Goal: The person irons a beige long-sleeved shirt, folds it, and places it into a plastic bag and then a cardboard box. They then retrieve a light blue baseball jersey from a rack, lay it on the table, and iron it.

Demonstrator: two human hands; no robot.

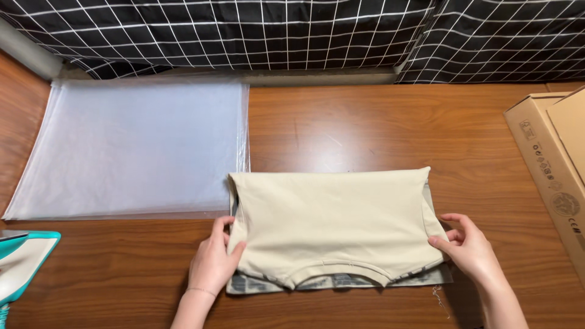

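Note:
A folded beige garment (332, 222) lies on the wooden table (365, 128), its collar toward me, with a grey printed layer (329, 282) showing under its near edge. My left hand (214, 259) pinches the garment's left edge between thumb and fingers. My right hand (468, 247) grips the right edge, thumb on top of the fabric.
A stack of clear plastic bags (131, 146) lies flat at the back left, touching the garment's left corner. A teal and white iron (21, 262) sits at the left edge. A brown cardboard box (557, 158) stands on the right. Black checked fabric (274, 30) hangs along the back.

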